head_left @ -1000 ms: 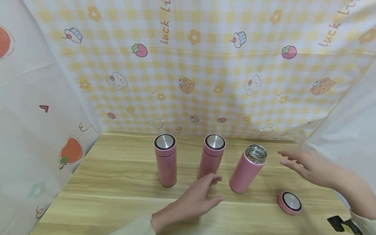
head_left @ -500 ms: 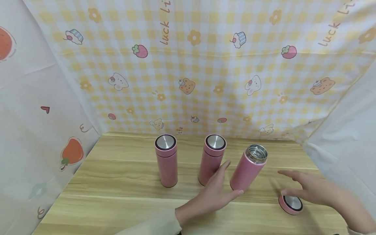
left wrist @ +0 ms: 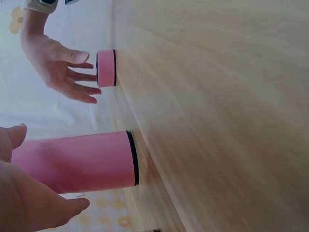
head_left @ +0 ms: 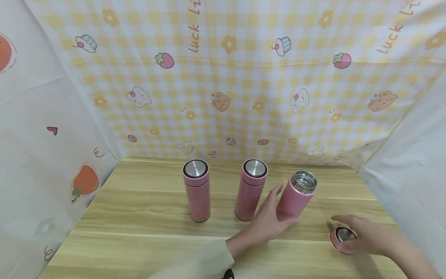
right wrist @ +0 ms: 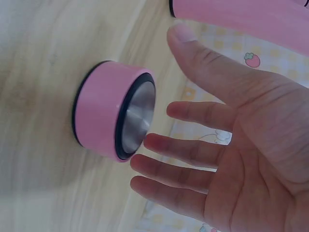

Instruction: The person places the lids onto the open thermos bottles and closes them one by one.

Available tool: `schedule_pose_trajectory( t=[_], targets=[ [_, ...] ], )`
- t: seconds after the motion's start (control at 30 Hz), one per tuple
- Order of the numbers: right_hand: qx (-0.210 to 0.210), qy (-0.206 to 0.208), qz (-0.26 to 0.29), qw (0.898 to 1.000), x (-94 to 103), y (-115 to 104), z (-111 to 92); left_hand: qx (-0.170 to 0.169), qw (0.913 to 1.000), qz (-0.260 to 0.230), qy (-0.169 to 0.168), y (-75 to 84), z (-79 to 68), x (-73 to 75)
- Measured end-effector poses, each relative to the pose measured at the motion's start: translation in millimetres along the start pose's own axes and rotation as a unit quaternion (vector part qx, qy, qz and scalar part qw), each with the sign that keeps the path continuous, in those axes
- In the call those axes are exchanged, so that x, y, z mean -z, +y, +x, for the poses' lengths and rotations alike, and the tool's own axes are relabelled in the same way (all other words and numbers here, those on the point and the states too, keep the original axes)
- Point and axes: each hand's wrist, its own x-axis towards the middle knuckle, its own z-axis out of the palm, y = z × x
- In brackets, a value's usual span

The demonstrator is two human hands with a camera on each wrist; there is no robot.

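An uncapped pink thermos bottle (head_left: 296, 201) stands upright at the right of the group, its bare steel mouth facing up. My left hand (head_left: 265, 224) is beside its lower body, thumb and fingers spread on either side. In the left wrist view those fingers look straight, and whether they touch the bottle (left wrist: 79, 162) I cannot tell. The bottle's pink lid (head_left: 335, 241) lies on the table farther right, steel top up. Over it hovers my right hand (head_left: 374, 237). The right wrist view shows its fingers extended and apart, close to the lid (right wrist: 99, 108) without gripping it.
Two capped pink thermos bottles stand to the left, one in the middle (head_left: 250, 197) and one farther left (head_left: 199, 199). The wood-grain table (head_left: 139, 217) ends at a checked cloth (head_left: 244, 77) behind and white cloths at both sides.
My left hand has moved right, from in front of the middle bottle to the uncapped one. My right hand has come down toward the lid. The bottles and lid have stayed in place.
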Motion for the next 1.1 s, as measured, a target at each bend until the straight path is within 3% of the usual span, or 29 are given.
schedule_pose_trajectory(
  t=[0.2,0.5,0.67,1.1],
  targets=[
    [-0.001,0.016,-0.001,1.0,-5.6,0,-1,-0.015,0.9996,-0.024,-0.005,-2.0,9.5,-2.6],
    [0.064,0.043,-0.02,0.997,-15.8,6,0,-0.049,0.9962,-0.068,-0.023,-8.8,21.9,-6.6],
    [0.06,0.038,-0.018,0.997,-17.0,5,0,-0.057,0.9949,-0.075,-0.037,-9.1,27.4,-7.4],
    [0.085,0.076,-0.039,0.993,-23.6,8,0,-0.044,0.9958,-0.065,-0.047,-10.9,30.0,-6.8]
  ],
)
